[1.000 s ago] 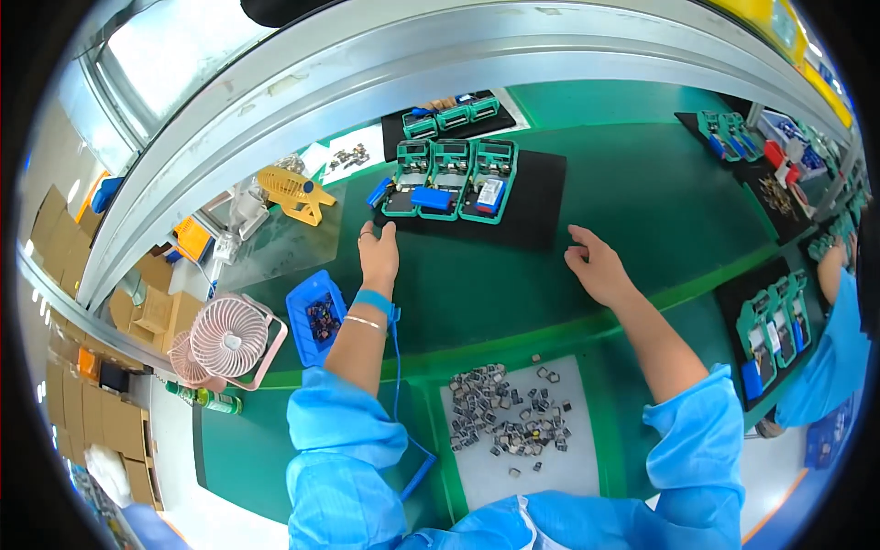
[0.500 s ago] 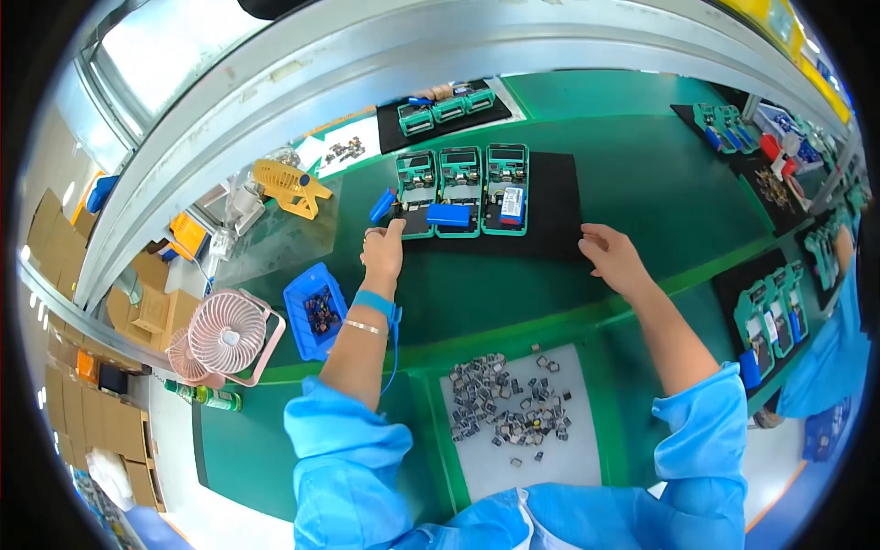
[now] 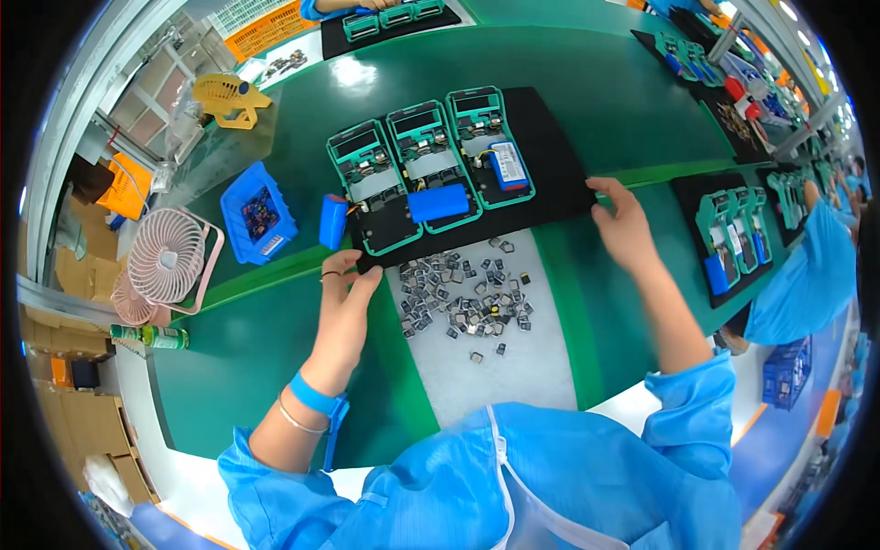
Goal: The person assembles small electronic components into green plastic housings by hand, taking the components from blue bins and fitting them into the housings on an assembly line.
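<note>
A black mat [image 3: 561, 203] lies tilted in front of me, its near edge over the white sheet of small parts. On it sit three green-framed device housings [image 3: 376, 240] side by side, with circuit boards inside. A blue battery pack [image 3: 438, 203] lies across the middle housing. Another battery pack, with a white label [image 3: 507, 165], is in the right one, and a third blue battery pack [image 3: 333, 222] rests at the left edge. My left hand [image 3: 344, 307] pinches the mat's near left corner. My right hand [image 3: 625, 225] grips its right corner between thumb and fingers.
Small square parts [image 3: 458, 293] lie scattered on a white sheet [image 3: 527, 367]. A blue bin [image 3: 258, 215], pink fan [image 3: 167, 257] and yellow fan [image 3: 231, 99] stand left. Another mat with housings [image 3: 729, 234] lies right, beside a co-worker's blue sleeve [image 3: 797, 275]. Another co-worker's hand [image 3: 376, 4] is across the table.
Both hands have drawn the mat, with housings and battery packs, toward me until its near edge reaches the white sheet. The mat has turned slightly, and my view has shifted.
</note>
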Demonstrator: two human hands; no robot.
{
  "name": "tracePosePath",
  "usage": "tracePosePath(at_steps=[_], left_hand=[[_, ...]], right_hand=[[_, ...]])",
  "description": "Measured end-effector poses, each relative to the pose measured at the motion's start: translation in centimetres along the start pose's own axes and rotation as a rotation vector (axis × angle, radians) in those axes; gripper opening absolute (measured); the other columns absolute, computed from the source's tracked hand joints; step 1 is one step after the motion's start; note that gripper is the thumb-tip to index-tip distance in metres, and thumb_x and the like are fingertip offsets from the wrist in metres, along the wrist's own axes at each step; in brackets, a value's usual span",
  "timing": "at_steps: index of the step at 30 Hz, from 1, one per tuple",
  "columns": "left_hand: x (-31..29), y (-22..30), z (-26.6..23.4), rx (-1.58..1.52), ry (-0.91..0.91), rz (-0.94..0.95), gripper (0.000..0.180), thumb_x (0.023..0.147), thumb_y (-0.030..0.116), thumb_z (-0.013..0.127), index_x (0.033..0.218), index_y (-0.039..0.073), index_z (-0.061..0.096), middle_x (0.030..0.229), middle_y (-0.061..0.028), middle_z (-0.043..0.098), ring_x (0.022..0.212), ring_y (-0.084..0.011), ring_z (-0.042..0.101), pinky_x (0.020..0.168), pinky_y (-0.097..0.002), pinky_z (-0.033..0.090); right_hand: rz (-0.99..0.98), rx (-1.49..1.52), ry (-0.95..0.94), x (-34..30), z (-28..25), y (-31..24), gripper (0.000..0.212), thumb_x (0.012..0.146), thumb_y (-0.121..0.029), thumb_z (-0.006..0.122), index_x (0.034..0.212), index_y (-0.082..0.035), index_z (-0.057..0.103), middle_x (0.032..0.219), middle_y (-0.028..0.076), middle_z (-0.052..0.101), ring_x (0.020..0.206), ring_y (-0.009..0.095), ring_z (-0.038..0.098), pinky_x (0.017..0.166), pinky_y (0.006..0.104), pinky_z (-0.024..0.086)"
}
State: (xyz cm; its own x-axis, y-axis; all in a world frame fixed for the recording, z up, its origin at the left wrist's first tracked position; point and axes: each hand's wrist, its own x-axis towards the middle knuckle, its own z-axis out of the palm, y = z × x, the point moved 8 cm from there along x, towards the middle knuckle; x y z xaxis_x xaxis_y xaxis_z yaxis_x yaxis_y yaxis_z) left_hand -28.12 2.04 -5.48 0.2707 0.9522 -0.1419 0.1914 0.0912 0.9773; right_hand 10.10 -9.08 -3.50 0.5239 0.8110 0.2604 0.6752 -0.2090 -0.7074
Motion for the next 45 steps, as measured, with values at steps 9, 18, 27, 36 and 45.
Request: tracePosePath(at_steps=[9,18,27,36,45], left_hand=[[2.2,1.9,1.6,0.545,-0.059,0.484,0.075,0.09,0.033,0.069,0.149,0.0,0.036,0.147,-0.0293,0.04,0.139,-0.0422,0.035,0.113,-0.0487,0.028],[4.2,0.9,2.4,0.791,0.038,0.622,0.067,0.09,0.033,0.069,0.144,0.002,0.044,0.146,-0.0295,0.039,0.136,-0.0444,0.036,0.111,-0.0506,0.029],[4.0,6.2,7.5,0.996,-0.105,0.885,0.072,0.077,0.034,0.079,0.138,0.006,0.052,0.14,-0.0192,0.047,0.133,-0.037,0.04,0.112,-0.0516,0.028],[5.6,7.3,10.7,1.083,-0.29,0.922,0.055,0.076,0.024,0.08,0.12,0.003,0.057,0.127,-0.021,0.057,0.129,-0.042,0.046,0.111,-0.0485,0.036],[6.5,7.6,14.2,0.78,-0.254,0.856,0.047,0.08,0.024,0.079,0.11,-0.002,0.053,0.12,-0.029,0.056,0.128,-0.0476,0.048,0.106,-0.0467,0.043]], right_hand=[[-0.37,0.007,-0.4,-11.3,4.7,-7.6,0.011,0.082,-0.003,0.069,0.092,-0.006,0.069,0.092,0.007,0.065,0.089,0.028,0.062,0.077,0.0387,0.052],[-0.693,-0.346,-0.486,-11.1,6.0,-10.1,0.016,0.075,-0.005,0.071,0.09,-0.005,0.068,0.087,0.006,0.064,0.083,0.024,0.063,0.073,0.0341,0.054],[-0.939,-0.577,-0.62,-11.7,7.1,-11.6,0.009,0.067,-0.009,0.064,0.075,-0.006,0.06,0.076,0.006,0.061,0.078,0.022,0.064,0.069,0.031,0.054],[-0.923,-0.665,-0.692,-11.3,7.4,-11.7,0.006,0.069,-0.009,0.064,0.073,-0.006,0.061,0.074,0.007,0.062,0.072,0.025,0.066,0.063,0.0339,0.055],[-0.521,-0.177,-0.375,-1.3,1.8,-14.1,0.009,0.082,-0.002,0.07,0.092,-0.002,0.071,0.087,0.013,0.069,0.073,0.027,0.068,0.064,0.0336,0.054]])
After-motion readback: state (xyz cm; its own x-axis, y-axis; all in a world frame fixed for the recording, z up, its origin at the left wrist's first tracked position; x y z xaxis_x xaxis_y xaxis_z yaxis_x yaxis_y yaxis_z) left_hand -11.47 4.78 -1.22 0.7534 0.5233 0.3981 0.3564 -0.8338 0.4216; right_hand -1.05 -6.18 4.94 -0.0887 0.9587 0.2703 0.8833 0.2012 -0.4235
